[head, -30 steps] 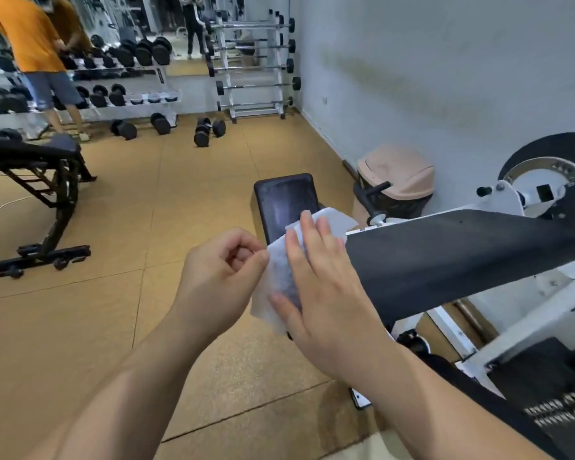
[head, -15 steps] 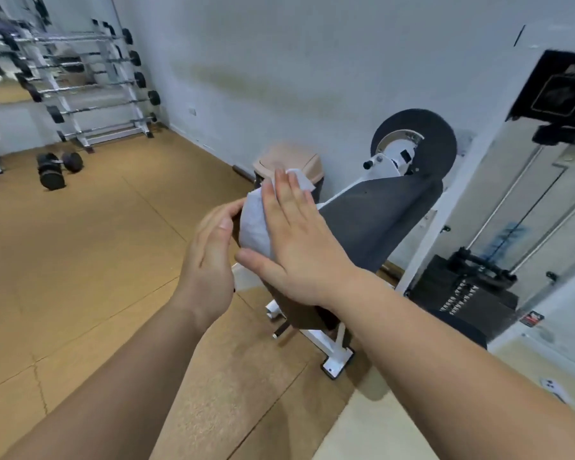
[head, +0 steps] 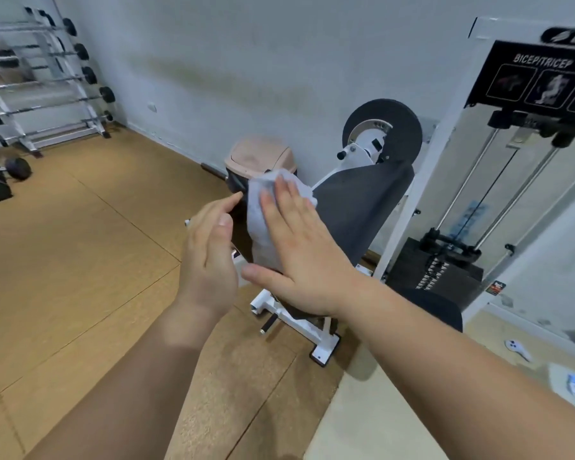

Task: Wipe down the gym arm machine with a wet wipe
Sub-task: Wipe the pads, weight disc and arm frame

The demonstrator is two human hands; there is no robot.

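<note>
Gym corner, head view. Far left: barbell rack (head: 47, 84) w/ dumbbells (head: 0, 177) on cork floor below. Centre-left: left hand (head: 210, 257), grip wide, fingers straight, holding nothing, just beside the wet wipe (head: 263, 224); wipe is draped over left end of the arm machine's dark pad (head: 362, 207); right hand (head: 299, 250) lies flat on it, grip wide, fingers straight, pressing not pinching; pink bin (head: 259, 157) behind. Right: weight stack (head: 435, 270) under BICEP/TRICEP placard (head: 538, 78). Judged progress: early; wiping seems under way at pad's end only; rest of pad and white frame (head: 299, 323) prob. left to do; no wet sheen visible to confirm.
</note>
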